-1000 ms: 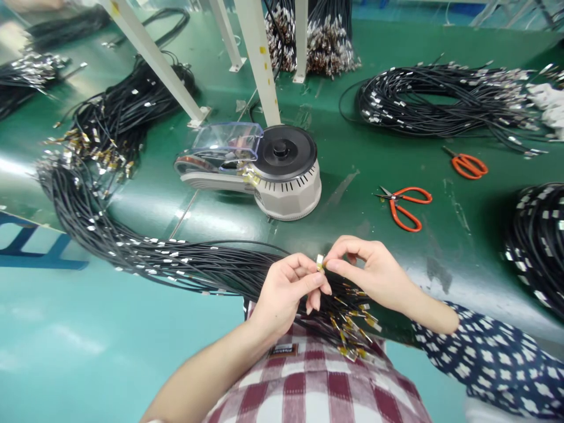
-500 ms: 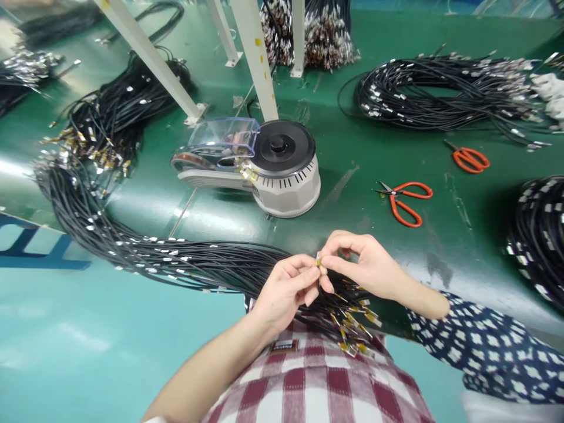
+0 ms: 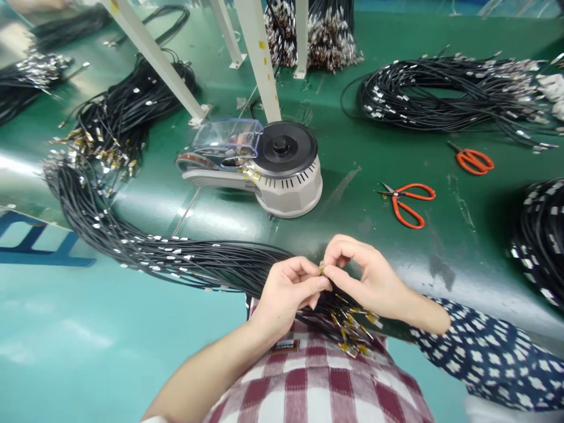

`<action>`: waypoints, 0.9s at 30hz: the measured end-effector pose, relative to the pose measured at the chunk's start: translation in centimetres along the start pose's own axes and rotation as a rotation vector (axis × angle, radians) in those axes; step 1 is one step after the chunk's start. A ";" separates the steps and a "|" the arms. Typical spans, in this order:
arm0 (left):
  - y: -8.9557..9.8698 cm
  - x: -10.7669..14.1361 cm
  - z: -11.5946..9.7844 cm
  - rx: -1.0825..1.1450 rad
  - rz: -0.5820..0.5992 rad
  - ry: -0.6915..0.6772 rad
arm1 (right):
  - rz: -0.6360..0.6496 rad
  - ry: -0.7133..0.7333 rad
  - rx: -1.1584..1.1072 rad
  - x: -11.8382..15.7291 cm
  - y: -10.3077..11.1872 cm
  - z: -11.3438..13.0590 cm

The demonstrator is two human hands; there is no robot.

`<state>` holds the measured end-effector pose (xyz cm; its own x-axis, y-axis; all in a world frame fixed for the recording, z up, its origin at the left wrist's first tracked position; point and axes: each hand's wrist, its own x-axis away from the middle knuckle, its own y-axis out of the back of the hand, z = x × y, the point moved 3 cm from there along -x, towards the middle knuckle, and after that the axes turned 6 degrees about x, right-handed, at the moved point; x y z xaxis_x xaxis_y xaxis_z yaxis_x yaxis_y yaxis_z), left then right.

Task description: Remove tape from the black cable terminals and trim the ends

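Note:
Both my hands meet at the bench edge over one cable end (image 3: 322, 269), a small piece with yellow tape on it. My left hand (image 3: 288, 291) pinches it from the left. From the right, the thumb and forefinger of my right hand (image 3: 368, 276) close on the same end; the fingertips hide most of it. Under and beside my hands lies a long bundle of black cables (image 3: 211, 261) with white tags. Its loose taped ends (image 3: 352, 329) fan out below my right hand, over the checked apron (image 3: 321, 376).
A round tape dispenser (image 3: 288, 176) stands ahead on the green bench (image 3: 352, 211). Orange-handled scissors (image 3: 408, 202) and a second orange pair (image 3: 473, 161) lie to the right. Coiled cables (image 3: 445, 94) sit behind them, more cables (image 3: 544, 235) at far right. White posts (image 3: 259, 64) rise behind the dispenser.
My fingertips have drawn closer together around the taped cable end, and my left fingers have curled in. The whole view has shifted slightly; the bench items stay in place.

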<state>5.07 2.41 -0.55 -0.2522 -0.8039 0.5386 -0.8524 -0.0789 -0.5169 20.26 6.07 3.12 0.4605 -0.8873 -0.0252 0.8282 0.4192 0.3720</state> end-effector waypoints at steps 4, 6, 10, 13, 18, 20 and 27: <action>0.1 0.2 -0.2 -0.027 0.045 -0.033 | 0.025 -0.059 -0.092 -0.2 0.1 -0.1; 0.1 0.2 -0.4 -0.050 0.086 -0.051 | 0.057 -0.112 -0.165 -0.6 0.1 -0.4; 0.4 0.1 -0.8 -0.078 0.157 -0.046 | 0.128 -0.164 -0.243 -1.5 0.0 -1.5; 0.6 -0.1 -0.9 -0.078 0.208 0.000 | 0.204 -0.126 -0.271 -2.2 -0.1 -1.9; 1.1 -0.7 -0.6 0.045 0.295 0.078 | 0.235 -0.015 -0.196 -2.8 0.0 -0.7; 1.3 -1.1 -0.3 0.122 0.362 0.112 | 0.220 -0.003 -0.145 -2.7 0.0 -0.3; 2.2 -1.9 0.5 0.222 0.456 0.138 | 0.076 0.019 0.201 -2.6 0.0 -1.7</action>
<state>3.86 3.49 -3.02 -0.6459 -0.7018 0.3006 -0.5280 0.1263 -0.8398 19.57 8.72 1.57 0.5263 -0.8503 -0.0065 0.7112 0.4361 0.5513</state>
